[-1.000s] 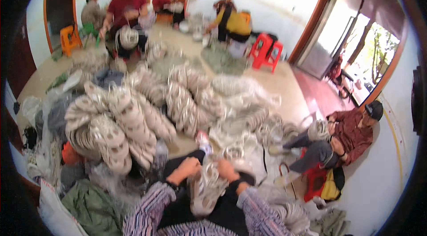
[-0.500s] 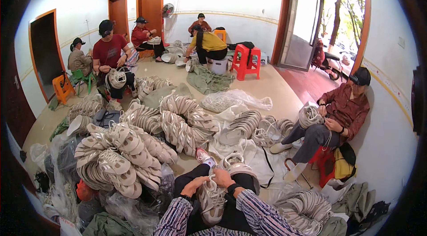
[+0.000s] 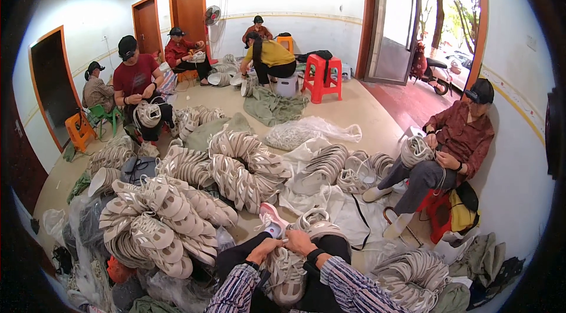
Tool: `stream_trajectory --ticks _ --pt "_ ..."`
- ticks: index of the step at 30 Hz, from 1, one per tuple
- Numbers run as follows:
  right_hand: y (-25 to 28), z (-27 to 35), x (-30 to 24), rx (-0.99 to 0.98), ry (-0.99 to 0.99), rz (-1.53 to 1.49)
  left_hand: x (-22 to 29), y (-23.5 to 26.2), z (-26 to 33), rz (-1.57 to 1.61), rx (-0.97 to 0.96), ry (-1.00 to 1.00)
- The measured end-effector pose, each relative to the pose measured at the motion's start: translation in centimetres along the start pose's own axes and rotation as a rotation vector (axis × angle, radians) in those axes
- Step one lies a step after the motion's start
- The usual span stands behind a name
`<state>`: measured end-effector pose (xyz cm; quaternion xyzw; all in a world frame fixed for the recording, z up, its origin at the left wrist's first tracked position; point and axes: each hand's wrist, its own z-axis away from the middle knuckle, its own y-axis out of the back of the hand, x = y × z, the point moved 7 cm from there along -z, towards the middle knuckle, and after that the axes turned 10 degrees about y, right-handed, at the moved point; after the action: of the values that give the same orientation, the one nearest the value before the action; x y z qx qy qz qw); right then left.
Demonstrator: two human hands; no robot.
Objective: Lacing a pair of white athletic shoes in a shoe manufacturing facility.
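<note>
A beige and white lace-up shoe [image 3: 287, 278] rests between my thighs, toe toward me, with pale laces across its front. My left hand [image 3: 265, 250] is closed at the upper end of its lacing, thumb and fingers pinched on the shoelace. Beside it, almost touching, my right hand [image 3: 301, 243] pinches at the same spot. The fingertips partly hide the lace and the shoe's opening. Just beyond my right hand, another beige shoe [image 3: 323, 229] lies on my right leg.
Nested beige shoes pile up at left [image 3: 156, 227], ahead [image 3: 244, 165] and at lower right [image 3: 413, 280]. A person [image 3: 454, 136] sits at right handling a shoe; several others work farther back. A red stool [image 3: 322, 79] stands near the open door [image 3: 396, 24]. Clear plastic bags [image 3: 88, 230] lie at left.
The view has shifted slightly. My hands stay at the shoe's lacing and have come a little lower and closer together. The person in the red shirt has brought both hands nearer each other.
</note>
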<state>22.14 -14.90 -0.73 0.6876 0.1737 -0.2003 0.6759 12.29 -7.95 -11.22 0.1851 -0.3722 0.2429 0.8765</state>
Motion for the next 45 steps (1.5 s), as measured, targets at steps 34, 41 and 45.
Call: stream_trajectory --ticks 34,41,45 --pt "-3.5 12.5 -0.7 0.401 -0.226 -0.372 -1.0 -4.0 17.0 -0.128 0.598 -0.666" --pt "-4.5 13.9 -0.6 0.063 -0.403 -1.137 0.6 -5.6 18.3 0.18 -0.151 -0.21" --pt "-0.2 14.8 -5.1 0.062 -0.274 -1.211 3.8 -6.1 22.8 -0.332 0.055 -0.491"
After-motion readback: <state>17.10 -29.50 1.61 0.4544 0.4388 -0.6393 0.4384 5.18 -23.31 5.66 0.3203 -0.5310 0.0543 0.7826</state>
